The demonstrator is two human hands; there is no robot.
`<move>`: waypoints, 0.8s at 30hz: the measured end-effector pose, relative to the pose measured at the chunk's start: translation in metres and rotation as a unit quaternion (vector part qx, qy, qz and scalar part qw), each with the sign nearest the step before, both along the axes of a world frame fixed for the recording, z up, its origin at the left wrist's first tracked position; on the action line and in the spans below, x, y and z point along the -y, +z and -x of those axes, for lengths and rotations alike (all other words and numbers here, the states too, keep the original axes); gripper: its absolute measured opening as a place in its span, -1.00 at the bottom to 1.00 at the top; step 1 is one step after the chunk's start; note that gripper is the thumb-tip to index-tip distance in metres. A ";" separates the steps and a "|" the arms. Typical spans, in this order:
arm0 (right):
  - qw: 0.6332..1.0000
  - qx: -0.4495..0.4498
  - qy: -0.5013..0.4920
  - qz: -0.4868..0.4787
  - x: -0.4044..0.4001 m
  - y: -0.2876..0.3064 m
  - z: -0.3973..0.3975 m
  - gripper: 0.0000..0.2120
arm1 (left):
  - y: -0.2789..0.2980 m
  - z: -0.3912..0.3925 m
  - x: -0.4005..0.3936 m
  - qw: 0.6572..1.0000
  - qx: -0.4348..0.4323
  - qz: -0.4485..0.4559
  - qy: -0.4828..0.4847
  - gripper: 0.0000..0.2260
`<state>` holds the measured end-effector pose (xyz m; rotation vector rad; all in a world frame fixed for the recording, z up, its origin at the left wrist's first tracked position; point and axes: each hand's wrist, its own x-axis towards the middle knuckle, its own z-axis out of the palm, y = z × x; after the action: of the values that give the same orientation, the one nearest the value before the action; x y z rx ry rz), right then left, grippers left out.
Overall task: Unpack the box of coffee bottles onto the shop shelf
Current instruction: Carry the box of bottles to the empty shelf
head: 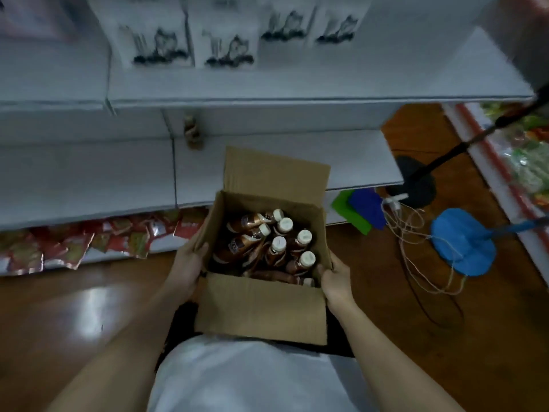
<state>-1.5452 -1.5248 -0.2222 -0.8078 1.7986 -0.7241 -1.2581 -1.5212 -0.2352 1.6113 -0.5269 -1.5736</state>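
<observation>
Down in front of the person, close to the body and above the wooden floor [74, 316], sits an open cardboard box [261, 310]. Its far flap stands up toward the shelving and its near flap hangs down toward the person's white shirt [252, 379]. Inside are coffee bottles [276, 248], brown with pale caps: several stand upright along the right side, a few lie tilted on the left, and one lies flat along the near wall.

Both hands hold the box by its sides. The left hand [187, 263] presses flat against the left wall, fingers spread and the thumb at the top edge. The right hand [337, 278] clasps the right near corner, its fingertips curled over the rim into the box.

Just behind the box is a pale shop shelf [350, 162], bare along its front. One brown bottle [193, 133] stands alone at the back of it, blurred. Higher up, white packets with dark drawings [228, 46] stand in a row. Under the shelf on the left, red snack bags [89, 245] lie crowded at floor level.

To the right of the box, on the floor, lie green and blue sheets [361, 211], a tangle of thin cord [416, 242], a black round stand base [416, 182] and a blue round base [463, 242].
</observation>
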 end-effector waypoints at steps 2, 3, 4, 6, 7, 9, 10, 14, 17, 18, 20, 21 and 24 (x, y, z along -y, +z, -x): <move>0.998 -0.008 0.064 -0.003 0.021 -0.034 0.023 -0.50 | -0.039 0.024 -0.006 0.997 0.018 -0.015 0.067 -0.63; 0.996 -0.010 0.087 -0.004 0.030 -0.051 0.033 -0.51 | -0.061 0.034 -0.007 0.996 0.021 -0.017 0.084 -0.62; 0.995 -0.010 0.100 -0.010 0.038 -0.068 0.040 -0.52 | -0.083 0.043 -0.010 0.995 0.019 -0.022 0.094 -0.61; 0.993 -0.008 0.113 -0.018 0.049 -0.102 0.048 -0.51 | -0.123 0.051 -0.009 0.994 0.013 -0.026 0.104 -0.60; 0.993 -0.008 0.116 -0.022 0.054 -0.123 0.052 -0.51 | -0.144 0.053 -0.007 0.994 0.008 -0.025 0.105 -0.60; 0.992 -0.006 0.122 -0.028 0.060 -0.167 0.053 -0.52 | -0.191 0.053 -0.004 0.993 -0.001 -0.023 0.112 -0.59; 0.991 -0.002 0.127 -0.030 0.061 -0.187 0.051 -0.52 | -0.210 0.053 -0.003 0.993 0.002 -0.024 0.116 -0.60; 0.992 0.021 0.125 -0.009 0.062 -0.265 0.045 -0.50 | -0.281 0.058 -0.003 0.988 0.017 0.006 0.152 -0.59; 0.991 0.036 0.125 0.013 0.064 -0.313 0.041 -0.50 | -0.324 0.060 -0.018 0.987 0.027 0.021 0.158 -0.59; 0.992 0.040 0.119 0.026 0.062 -0.326 0.042 -0.49 | -0.335 0.060 -0.023 0.986 0.028 0.030 0.160 -0.59; 0.991 0.052 0.117 0.048 0.061 -0.342 0.041 -0.51 | -0.348 0.056 -0.026 0.985 0.034 0.052 0.161 -0.61; 0.991 0.055 0.111 0.043 0.059 -0.350 0.040 -0.53 | -0.353 0.054 -0.026 0.986 0.038 0.054 0.155 -0.61; 0.993 0.052 0.096 0.037 0.042 -0.356 0.043 -0.55 | -0.351 0.058 -0.040 0.986 0.035 0.050 0.156 -0.61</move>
<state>-1.5886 -1.5667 -0.5779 -0.9605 1.5841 -0.6960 -1.3165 -1.4816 -0.5866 1.5889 -0.3629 -1.2439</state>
